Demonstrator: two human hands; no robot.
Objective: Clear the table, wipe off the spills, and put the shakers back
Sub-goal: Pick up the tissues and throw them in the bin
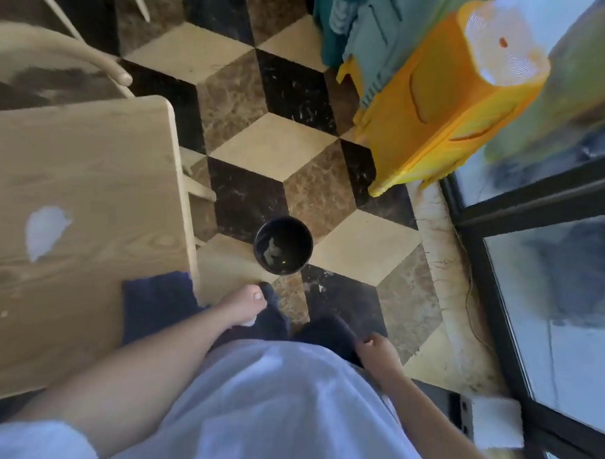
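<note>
Left hand [245,304] hangs curled above the bin [282,245].

**Surroundings beyond the job**

Floor [273,149] tiled in a cube pattern: cream, brown and black marble. Yellow plastic stool [435,107] tipped on its side near a glass door with black frame [494,208]; a teal stool [373,32] just behind it. Pale wooden chair back [60,45] curves at upper left. White block [493,421] by the door frame, lower right.
</note>
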